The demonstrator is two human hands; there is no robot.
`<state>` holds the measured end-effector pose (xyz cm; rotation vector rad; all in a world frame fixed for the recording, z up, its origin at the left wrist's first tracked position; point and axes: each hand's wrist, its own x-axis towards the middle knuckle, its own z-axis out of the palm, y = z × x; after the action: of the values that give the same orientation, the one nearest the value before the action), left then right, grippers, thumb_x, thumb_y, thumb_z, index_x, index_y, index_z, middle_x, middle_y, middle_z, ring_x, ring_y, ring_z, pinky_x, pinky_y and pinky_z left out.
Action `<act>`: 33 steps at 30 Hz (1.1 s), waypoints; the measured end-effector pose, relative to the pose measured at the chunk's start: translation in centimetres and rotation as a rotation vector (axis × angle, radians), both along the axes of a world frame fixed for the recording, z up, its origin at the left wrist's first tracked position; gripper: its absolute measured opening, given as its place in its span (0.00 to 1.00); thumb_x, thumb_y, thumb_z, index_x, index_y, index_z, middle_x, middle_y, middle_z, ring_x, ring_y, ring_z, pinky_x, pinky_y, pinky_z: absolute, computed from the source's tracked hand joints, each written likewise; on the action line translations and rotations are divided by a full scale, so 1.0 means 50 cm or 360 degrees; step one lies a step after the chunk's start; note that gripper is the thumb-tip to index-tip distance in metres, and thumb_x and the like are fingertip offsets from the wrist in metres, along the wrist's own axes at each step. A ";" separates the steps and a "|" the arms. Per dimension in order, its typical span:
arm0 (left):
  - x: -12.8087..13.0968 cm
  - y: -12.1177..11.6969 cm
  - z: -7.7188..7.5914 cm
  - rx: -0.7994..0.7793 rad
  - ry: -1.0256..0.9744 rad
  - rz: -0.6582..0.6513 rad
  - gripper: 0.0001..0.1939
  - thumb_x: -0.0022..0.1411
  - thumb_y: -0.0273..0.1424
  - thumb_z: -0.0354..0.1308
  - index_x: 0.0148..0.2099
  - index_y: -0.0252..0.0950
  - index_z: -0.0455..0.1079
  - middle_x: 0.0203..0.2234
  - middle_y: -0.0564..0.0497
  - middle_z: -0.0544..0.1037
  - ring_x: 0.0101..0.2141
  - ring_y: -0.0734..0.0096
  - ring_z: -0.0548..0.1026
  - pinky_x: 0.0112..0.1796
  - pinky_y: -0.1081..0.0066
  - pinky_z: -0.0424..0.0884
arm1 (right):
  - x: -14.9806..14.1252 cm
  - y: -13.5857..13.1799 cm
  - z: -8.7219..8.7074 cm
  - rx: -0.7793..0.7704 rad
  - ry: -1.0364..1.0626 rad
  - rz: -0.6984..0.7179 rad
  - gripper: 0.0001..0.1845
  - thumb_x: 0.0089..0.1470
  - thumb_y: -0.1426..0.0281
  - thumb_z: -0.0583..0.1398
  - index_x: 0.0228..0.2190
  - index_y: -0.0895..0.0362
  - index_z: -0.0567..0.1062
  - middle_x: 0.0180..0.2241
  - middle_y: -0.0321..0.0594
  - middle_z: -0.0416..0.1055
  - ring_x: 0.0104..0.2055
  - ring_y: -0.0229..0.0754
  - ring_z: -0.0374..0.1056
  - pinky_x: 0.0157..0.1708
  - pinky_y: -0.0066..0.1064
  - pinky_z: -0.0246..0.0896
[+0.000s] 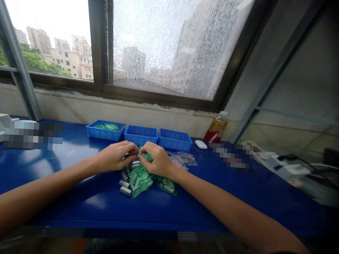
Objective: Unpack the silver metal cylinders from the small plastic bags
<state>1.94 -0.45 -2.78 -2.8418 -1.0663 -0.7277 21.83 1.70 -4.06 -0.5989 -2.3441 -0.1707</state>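
My left hand [118,155] is closed, with fingertips pinched around a small metal piece that shows only in part. Right beside it, my right hand [157,160] is closed too, thumb and fingers together; what lies in that pinch is mostly hidden. The fingertips of both hands nearly meet above the pile. Under them lies a green plastic bag [140,180] with metal pieces showing through. Several loose silver metal blocks [125,191] are scattered along its left side. Another green bag [167,185] with metal parts lies below my right wrist.
Three blue bins stand in a row behind my hands: a left bin [92,131] with green bags inside, a middle bin [141,135] and a right bin [176,140]. Clear bags [186,158], a white case [201,144] and a bottle [216,129] are to the right.
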 end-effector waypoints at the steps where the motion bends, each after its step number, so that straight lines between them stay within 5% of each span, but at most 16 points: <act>1: 0.000 0.000 -0.001 -0.0002 -0.0001 0.0002 0.08 0.61 0.33 0.48 0.42 0.35 0.61 0.33 0.49 0.71 0.35 0.69 0.69 0.37 0.69 0.66 | 0.000 0.001 -0.001 -0.0010 0.0007 0.0007 0.03 0.51 0.70 0.55 0.29 0.57 0.66 0.27 0.37 0.64 0.31 0.38 0.61 0.31 0.29 0.56; 23: 0.003 0.010 -0.002 0.0128 0.0005 0.0238 0.10 0.64 0.32 0.44 0.41 0.34 0.64 0.35 0.47 0.73 0.37 0.65 0.71 0.38 0.67 0.66 | 0.001 0.007 -0.001 -0.0084 0.0117 -0.0016 0.04 0.53 0.69 0.54 0.28 0.56 0.62 0.24 0.34 0.63 0.27 0.36 0.59 0.29 0.28 0.52; 33: 0.007 0.004 -0.005 0.0117 0.0003 0.0224 0.16 0.66 0.34 0.38 0.40 0.34 0.65 0.33 0.46 0.72 0.36 0.66 0.70 0.38 0.67 0.67 | 0.004 0.004 0.001 0.0388 -0.0103 -0.0261 0.10 0.54 0.65 0.53 0.34 0.57 0.69 0.27 0.40 0.67 0.31 0.41 0.60 0.31 0.32 0.48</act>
<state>2.30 -0.24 -3.05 -2.6734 -1.1980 -0.7371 22.00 1.90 -4.02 -0.6713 -2.2890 -0.5493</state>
